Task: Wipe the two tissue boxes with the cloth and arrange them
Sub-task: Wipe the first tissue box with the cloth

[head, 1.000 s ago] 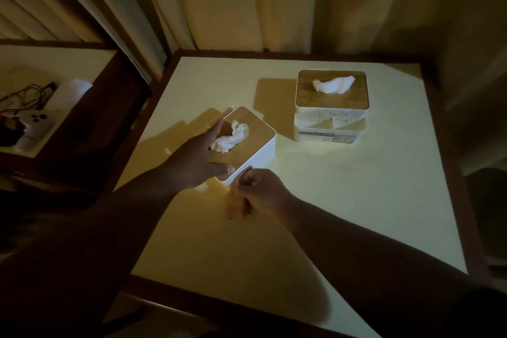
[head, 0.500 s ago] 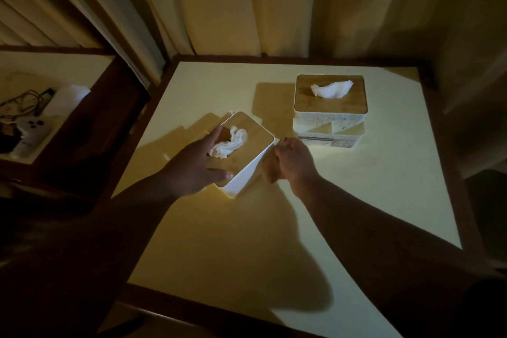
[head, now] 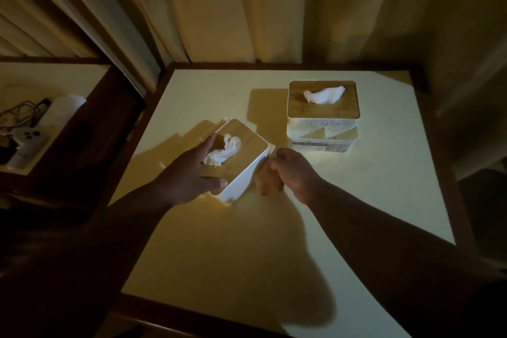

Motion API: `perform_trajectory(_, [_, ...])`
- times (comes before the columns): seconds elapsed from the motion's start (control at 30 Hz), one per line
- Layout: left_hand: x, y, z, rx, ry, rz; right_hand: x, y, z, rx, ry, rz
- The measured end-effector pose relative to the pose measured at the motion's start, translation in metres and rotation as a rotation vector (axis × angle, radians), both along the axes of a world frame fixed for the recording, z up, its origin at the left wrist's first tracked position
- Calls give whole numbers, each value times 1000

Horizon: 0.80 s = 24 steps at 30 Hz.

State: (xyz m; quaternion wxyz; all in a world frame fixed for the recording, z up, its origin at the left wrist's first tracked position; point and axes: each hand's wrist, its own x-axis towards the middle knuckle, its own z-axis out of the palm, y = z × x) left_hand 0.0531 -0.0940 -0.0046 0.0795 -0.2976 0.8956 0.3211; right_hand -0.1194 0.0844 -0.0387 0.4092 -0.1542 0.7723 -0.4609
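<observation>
On the pale table point(head: 356, 200) the near tissue box point(head: 247, 156) sits turned at a diagonal, its long axis running from near left to far right. Our left hand point(head: 189, 175) grasps it from the near-left end, fingers and thumb curled over the wooden lid. Our right hand point(head: 293, 170) is clenched round the cloth point(head: 267, 181), which hangs just beside the box's white right-hand wall — whether it touches, we cannot tell. That wall faces our right hand directly, so we judge the wipe should run along it. The second tissue box point(head: 322, 115) stands square further back and to the right, well apart from the first; our right hand is the nearer to it.
</observation>
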Motion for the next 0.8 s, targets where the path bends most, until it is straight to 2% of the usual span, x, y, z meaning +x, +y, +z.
perform_trajectory(0.1, [-2, 0, 2, -34, -12, -22, -2, 15, -1, -8, -72, -77])
perform_trajectory(0.2, [-8, 4, 8, 16, 37, 28, -1, 40, -6, 26, -92, -78])
perform_trajectory(0.27, [-16, 14, 12, -86, 51, 97, -3, 54, -8, 36, -112, -105])
perform_trajectory(0.37, [-35, 29, 14, -307, -76, 127, -7, 64, -9, 53, -119, -166])
perform_trajectory(0.5, [-50, 27, 14, -405, -178, 57, -6, 72, -5, -11, -158, -207])
perform_trajectory(0.57, [-50, 19, 19, -410, -198, -32, -4, 75, -4, -74, -220, -222])
perform_trajectory(0.7, [-42, -2, 37, -400, -278, -261, -1, 76, -4, -77, -223, -257])
perform_trajectory(0.77, [-36, -11, 40, -297, -251, -231, 4, 77, -4, -79, -252, -266])
perform_trajectory(0.8, [-34, -12, 39, -204, -168, -139, 7, 77, -6, -75, -247, -251])
